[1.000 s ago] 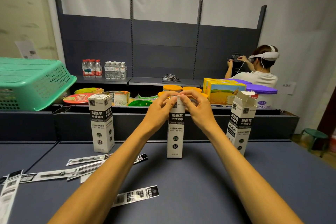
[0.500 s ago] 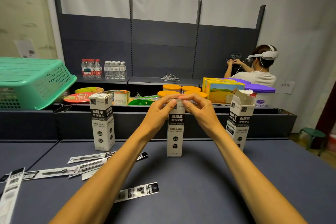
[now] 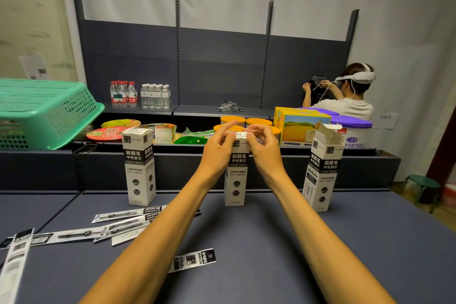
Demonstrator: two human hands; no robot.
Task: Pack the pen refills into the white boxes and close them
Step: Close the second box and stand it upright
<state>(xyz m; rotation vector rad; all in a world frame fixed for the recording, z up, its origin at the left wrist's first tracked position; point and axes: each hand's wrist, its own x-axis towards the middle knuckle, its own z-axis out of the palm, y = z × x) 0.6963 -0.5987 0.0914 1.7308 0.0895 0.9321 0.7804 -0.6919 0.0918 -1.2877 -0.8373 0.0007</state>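
Three tall white boxes with black bands stand on the dark grey table [image 3: 296, 242]. The middle box [image 3: 235, 180] has its top between my hands: my left hand [image 3: 218, 145] and my right hand [image 3: 265, 147] pinch its lid flap from either side. The left box [image 3: 139, 168] stands with its lid down. The right box [image 3: 323, 170] leans slightly and its top flaps stand open. Several packaged pen refills [image 3: 118, 226] lie flat at the table's left, and one more refill packet [image 3: 192, 259] lies between my forearms.
A green plastic basket [image 3: 44, 116] sits on the ledge at left. Behind the boxes a trough holds food tubs, orange-lidded jars [image 3: 233, 121] and a yellow carton [image 3: 303, 128]. Water bottles [image 3: 140, 95] stand on the shelf. A person with a headset [image 3: 350, 96] works at back right.
My hands stay at the top of the middle box; the fingers have shifted slightly along the lid flap. The boxes and refills on the table have not moved.
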